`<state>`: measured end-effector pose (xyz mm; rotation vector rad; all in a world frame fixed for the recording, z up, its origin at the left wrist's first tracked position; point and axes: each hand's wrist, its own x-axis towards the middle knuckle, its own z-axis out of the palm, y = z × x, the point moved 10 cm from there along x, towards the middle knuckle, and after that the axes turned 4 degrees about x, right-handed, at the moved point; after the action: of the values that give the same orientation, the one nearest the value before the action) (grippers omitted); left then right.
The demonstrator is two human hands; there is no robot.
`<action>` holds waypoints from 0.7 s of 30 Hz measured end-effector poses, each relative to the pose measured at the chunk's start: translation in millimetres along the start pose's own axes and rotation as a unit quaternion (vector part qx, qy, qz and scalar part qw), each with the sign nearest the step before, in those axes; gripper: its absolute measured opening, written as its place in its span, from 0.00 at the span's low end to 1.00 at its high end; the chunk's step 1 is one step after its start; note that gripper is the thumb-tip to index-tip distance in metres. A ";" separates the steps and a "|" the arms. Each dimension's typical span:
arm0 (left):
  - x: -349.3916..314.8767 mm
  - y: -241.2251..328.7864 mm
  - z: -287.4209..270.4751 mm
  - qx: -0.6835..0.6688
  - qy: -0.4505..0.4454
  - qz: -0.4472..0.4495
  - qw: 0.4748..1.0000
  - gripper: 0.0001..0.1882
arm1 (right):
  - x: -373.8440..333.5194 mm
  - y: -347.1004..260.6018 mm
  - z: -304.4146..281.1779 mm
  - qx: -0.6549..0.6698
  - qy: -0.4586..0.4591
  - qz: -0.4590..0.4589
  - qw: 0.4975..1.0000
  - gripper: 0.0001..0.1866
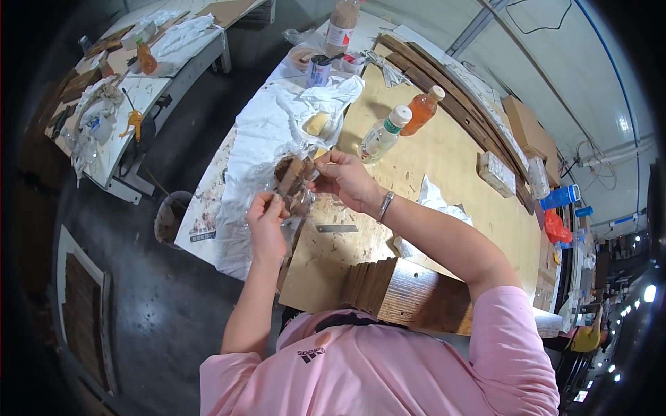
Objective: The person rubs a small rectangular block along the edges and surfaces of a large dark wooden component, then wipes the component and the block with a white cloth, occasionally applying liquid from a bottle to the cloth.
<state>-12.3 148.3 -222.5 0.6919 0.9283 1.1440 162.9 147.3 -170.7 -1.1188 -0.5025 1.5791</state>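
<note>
A crumpled clear plastic bag [297,193] with a brown lump in it sits between my two hands over the table's left part. My left hand [266,220] pinches the bag's near left edge. On the far right side, my right hand [345,183] grips its edge with fingertips drawn together. What the brown stuff is, I cannot tell. Beneath the bag lies a rumpled white cloth [244,149] with a yellowish lump [316,124] farther back. A small flat metal blade [336,228] lies just right of the bag, among brown crumbs.
A clear bottle [379,139] and an orange-liquid bottle [422,111] stand behind my right hand. A stack of brown boards [416,295] is close to my body. A small can [319,71] and a large bottle [341,31] stand at the back; a bucket [171,218] is left of the table.
</note>
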 end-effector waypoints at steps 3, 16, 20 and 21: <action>0.4 1.1 7.1 0.007 -0.016 0.004 1.000 0.02 | -0.2 -1.6 -1.1 0.010 -0.003 -0.004 1.000 0.02; -3.9 -0.8 16.0 -0.002 -0.030 -0.005 1.000 0.01 | -3.1 -0.9 -1.7 -0.016 -0.015 0.009 1.000 0.02; 8.6 -10.7 4.1 -0.026 -0.031 -0.024 0.999 0.01 | -3.8 -3.4 -0.2 -0.024 -0.021 0.005 0.999 0.02; 9.1 -13.1 0.3 -0.026 -0.030 -0.024 0.999 0.01 | -3.0 -3.8 0.1 -0.024 -0.021 0.005 0.999 0.02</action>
<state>-5.0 153.2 -235.8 0.6546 0.8571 1.0949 164.7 145.9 -166.4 -1.1278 -0.5662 1.6097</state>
